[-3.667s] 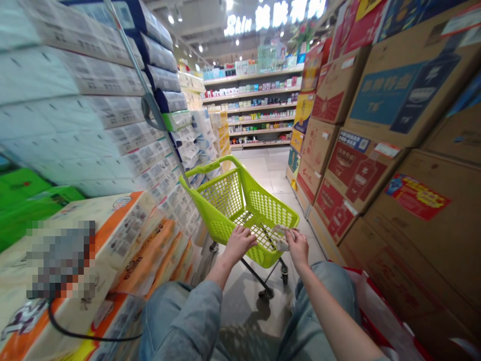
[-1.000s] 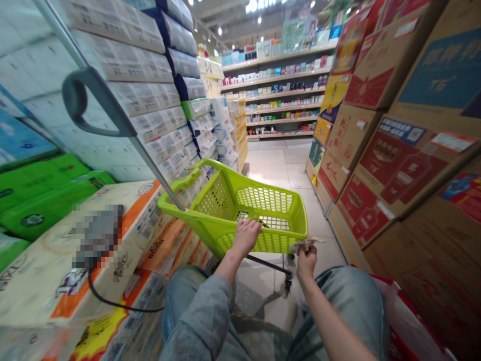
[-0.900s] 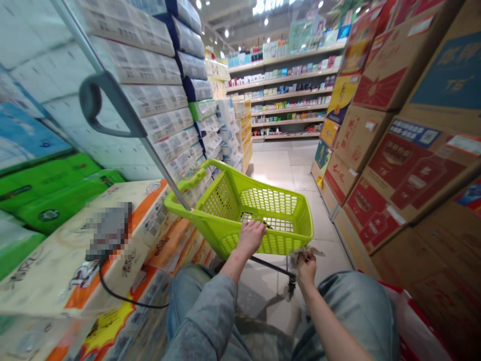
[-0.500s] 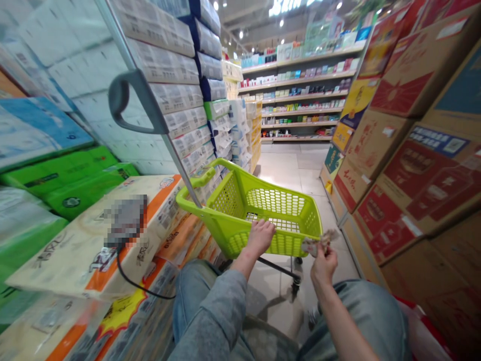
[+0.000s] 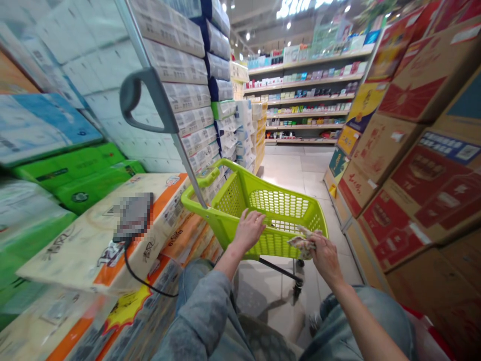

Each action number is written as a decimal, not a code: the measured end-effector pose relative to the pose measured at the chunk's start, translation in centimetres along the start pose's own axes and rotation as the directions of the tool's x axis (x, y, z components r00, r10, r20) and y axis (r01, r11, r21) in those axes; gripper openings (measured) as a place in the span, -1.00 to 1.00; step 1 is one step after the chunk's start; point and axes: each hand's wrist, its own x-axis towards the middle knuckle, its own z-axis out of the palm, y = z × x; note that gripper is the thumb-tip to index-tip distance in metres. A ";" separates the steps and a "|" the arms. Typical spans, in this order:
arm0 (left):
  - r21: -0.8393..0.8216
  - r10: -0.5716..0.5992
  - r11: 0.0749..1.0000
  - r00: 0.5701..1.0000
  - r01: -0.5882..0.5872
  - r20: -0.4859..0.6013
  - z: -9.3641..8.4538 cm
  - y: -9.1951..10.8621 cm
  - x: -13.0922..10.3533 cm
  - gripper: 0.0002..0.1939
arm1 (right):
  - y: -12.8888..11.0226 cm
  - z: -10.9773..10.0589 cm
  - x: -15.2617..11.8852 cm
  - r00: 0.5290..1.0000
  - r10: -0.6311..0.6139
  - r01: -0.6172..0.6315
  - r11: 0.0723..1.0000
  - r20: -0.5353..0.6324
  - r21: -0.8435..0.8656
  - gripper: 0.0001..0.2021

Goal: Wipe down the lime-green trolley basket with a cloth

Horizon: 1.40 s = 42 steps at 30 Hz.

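Observation:
A lime-green shopping cart basket on a wheeled frame stands in front of me, with a grey handle on a metal pole at its left. My left hand rests at the basket's near rim, its fingers bent over the edge and touching it. A crumpled, light patterned cloth lies against the near rim towards the right corner. My right hand is closed round the cloth's right end.
Stacked paper packs fill the left side; a dark, blurred-out device with a black cable lies on top. Cartons are piled along the right. Product shelves stand at the back beyond a tiled floor.
My left hand has shifted left along the rim, its fingers more spread. My right hand has brought the cloth left from the basket's corner onto the near rim. The view has turned slightly left.

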 end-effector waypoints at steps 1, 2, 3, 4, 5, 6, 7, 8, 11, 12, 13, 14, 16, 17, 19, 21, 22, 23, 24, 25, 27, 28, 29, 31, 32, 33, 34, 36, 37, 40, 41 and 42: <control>0.044 -0.040 0.998 0.999 0.041 -0.024 -0.6 -1.1 -0.2 -0.71 | 0.6 0.1 0.1 1.000 -0.012 0.012 1.000 0.003 -0.006 -0.67; 0.086 -0.067 0.994 0.997 0.069 -0.026 -1.0 -2.1 -0.4 -0.73 | 1.2 0.2 0.2 0.999 -0.030 0.030 1.000 0.011 -0.009 -0.60; 0.126 -0.075 0.989 0.997 0.075 -0.008 -1.3 -3.0 -0.6 -0.73 | 1.6 0.3 0.4 0.999 -0.049 0.049 0.999 0.022 -0.009 -0.55; 0.160 -0.075 0.985 0.997 0.072 0.015 -1.5 -3.8 -0.7 -0.72 | 1.8 0.3 0.7 0.997 -0.067 0.067 0.998 0.033 -0.004 -0.52; 0.184 -0.066 0.981 0.997 0.057 0.042 -1.5 -4.3 -0.9 -0.71 | 2.0 0.4 1.0 0.996 -0.081 0.081 0.997 0.038 0.006 -0.51; 0.199 -0.054 0.979 0.997 0.040 0.064 -1.5 -4.6 -0.9 -0.72 | 1.9 0.4 1.3 0.995 -0.089 0.088 0.996 0.038 0.020 -0.53; 0.205 -0.046 0.978 0.996 0.030 0.075 -1.3 -4.8 -1.0 -0.72 | 1.6 0.6 1.6 0.995 -0.092 0.091 0.995 0.030 0.036 -0.56; 0.204 -0.043 0.979 0.996 0.026 0.077 -1.1 -4.7 -0.9 -0.74 | 1.1 0.8 2.0 0.995 -0.094 0.093 0.994 0.018 0.049 -0.59; 0.194 -0.048 0.980 0.996 0.032 0.076 -0.7 -4.2 -0.8 -0.74 | -2.1 1.8 3.5 0.993 -0.120 0.119 0.991 0.008 0.067 -0.66; 0.193 -0.053 0.981 0.996 0.037 0.076 -0.6 -4.0 -0.8 -0.74 | -3.6 2.3 4.1 0.991 -0.134 0.132 0.989 0.024 0.069 -0.66; 0.191 -0.058 0.981 0.996 0.043 0.074 -0.5 -3.8 -0.8 -0.74 | -5.3 2.8 4.8 0.986 -0.157 0.154 0.985 0.051 0.073 -0.65; 0.187 -0.061 0.981 0.996 0.047 0.071 -0.5 -3.7 -0.9 -0.74 | -7.0 3.3 5.4 0.979 -0.189 0.183 0.980 0.073 0.081 -0.65; 0.177 -0.060 0.983 0.996 0.047 0.065 -0.6 -3.4 -1.0 -0.74 | -9.9 4.0 6.5 0.970 -0.222 0.214 0.973 0.100 0.084 -0.58; 0.173 -0.055 0.984 0.996 0.043 0.065 -0.8 -3.4 -1.0 -0.73 | -11.0 4.2 6.9 0.966 -0.234 0.225 0.971 0.111 0.083 -0.53; 0.161 -0.034 0.987 0.996 0.021 0.079 -1.2 -3.4 -1.2 -0.72 | -11.8 4.2 7.3 0.948 -0.282 0.268 0.958 0.149 0.102 -0.44; 0.145 -0.017 0.989 0.996 0.003 0.091 -1.8 -3.9 -1.5 -0.74 | -11.2 3.9 7.3 0.922 -0.335 0.315 0.941 0.195 0.127 -0.37; 0.141 -0.021 0.990 0.996 0.009 0.086 -2.2 -4.3 -1.7 -0.75 | -10.6 3.6 7.2 0.914 -0.346 0.325 0.937 0.210 0.130 -0.35; 0.144 -0.042 0.989 0.997 0.032 0.069 -2.6 -4.8 -1.9 -0.76 | -9.9 3.4 7.0 0.908 -0.355 0.333 0.934 0.221 0.131 -0.34; 0.154 -0.077 0.986 0.996 0.070 0.039 -3.0 -5.4 -2.3 -0.77 | -9.1 3.2 6.8 0.903 -0.366 0.343 0.930 0.226 0.133 -0.33; 0.165 -0.112 0.980 0.994 0.110 0.004 -3.5 -6.0 -2.6 -0.76 | -8.4 2.9 6.6 0.901 -0.373 0.351 0.927 0.220 0.133 -0.34; 0.184 -0.140 0.972 0.989 0.147 -0.050 -4.2 -7.2 -3.3 -0.74 | -7.0 2.5 6.2 0.905 -0.381 0.364 0.924 0.188 0.120 -0.39; 0.191 -0.129 0.972 0.990 0.138 -0.057 -4.4 -7.6 -3.5 -0.74 | -6.4 2.3 5.9 0.912 -0.374 0.360 0.927 0.167 0.108 -0.42; 0.197 -0.109 0.973 0.993 0.117 -0.051 -4.6 -8.0 -3.7 -0.74 | -5.8 2.1 5.7 0.920 -0.364 0.353 0.931 0.145 0.094 -0.45; 0.214 -0.084 0.973 0.996 0.086 -0.018 -4.6 -8.4 -3.7 -0.78 | -4.8 1.8 5.1 0.938 -0.329 0.325 0.944 0.109 0.053 -0.49; 0.223 -0.090 0.971 0.996 0.090 -0.007 -4.5 -8.4 -3.6 -0.80 | -4.4 1.8 4.9 0.951 -0.298 0.298 0.954 0.083 0.018 -0.49; 0.229 -0.102 0.968 0.995 0.100 -0.002 -4.4 -8.3 -3.4 -0.82 | -4.0 1.8 4.6 0.967 -0.252 0.253 0.967 0.048 -0.030 -0.48; 0.232 -0.113 0.966 0.994 0.111 -0.003 -4.2 -8.2 -3.2 -0.84 | -3.7 1.9 4.4 0.981 -0.192 0.192 0.978 0.004 -0.085 -0.45; 0.223 -0.122 0.967 0.992 0.121 -0.010 -3.8 -7.9 -2.9 -0.85 | -3.4 2.1 4.1 0.995 -0.064 0.048 0.980 -0.074 -0.195 -0.41; 0.217 -0.123 0.968 0.992 0.123 -0.014 -3.6 -7.7 -2.7 -0.85 | -3.5 2.3 4.2 0.996 -0.014 -0.008 0.971 -0.089 -0.237 -0.44; 0.222 -0.123 0.967 0.992 0.126 -0.030 -3.2 -7.5 -2.5 -0.85 | -5.1 2.8 5.0 0.999 0.034 -0.038 0.956 -0.018 -0.292 -0.65; 0.233 -0.123 0.964 0.992 0.129 -0.039 -3.1 -7.5 -2.4 -0.85 | -6.1 3.0 5.5 0.999 0.030 -0.026 0.957 0.012 -0.290 -0.71; 0.245 -0.123 0.961 0.991 0.131 -0.048 -3.1 -7.4 -2.4 -0.85 | -7.4 3.2 6.1 0.999 0.015 -0.002 0.961 0.047 -0.277 -0.73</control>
